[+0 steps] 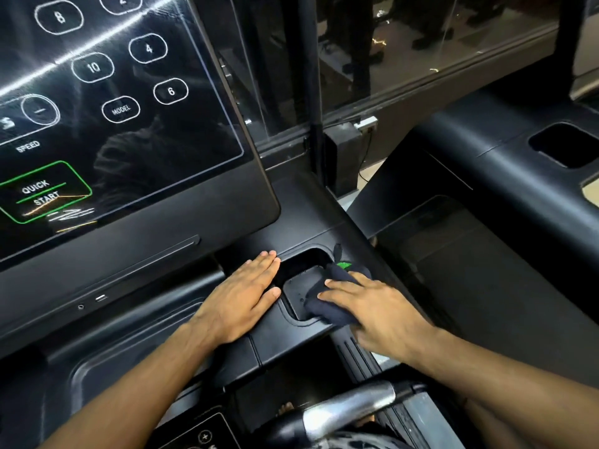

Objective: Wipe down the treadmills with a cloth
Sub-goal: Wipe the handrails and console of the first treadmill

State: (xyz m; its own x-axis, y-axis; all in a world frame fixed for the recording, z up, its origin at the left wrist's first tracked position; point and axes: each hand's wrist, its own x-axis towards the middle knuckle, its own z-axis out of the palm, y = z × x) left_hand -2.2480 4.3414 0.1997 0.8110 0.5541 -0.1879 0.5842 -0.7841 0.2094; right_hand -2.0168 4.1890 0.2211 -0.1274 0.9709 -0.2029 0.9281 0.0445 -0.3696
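While the right hand (372, 311) presses a dark cloth (327, 306) into the tray (296, 294), its fingers lie spread and nearly straight over the bunched fabric, pushing it down rather than pinching it. The cloth sits half in the recess, against its right wall, with a green tag (344, 264) poking up at the far end. Just beside it, the left hand (246, 294) rests flat and empty on the console (265, 345), fingers straight and together, their tips at the tray's left edge.

To do this step well, I judge, the cloth should be worked into the tray's rounded corners and up its walls, not only across the floor, since grime gathers there. The flat left hand looks well placed for bracing. Above and to the left, the screen (113, 102) shows smears and glare streaks, so it likely needs a pass too. A second treadmill (486, 176) stands to the right.
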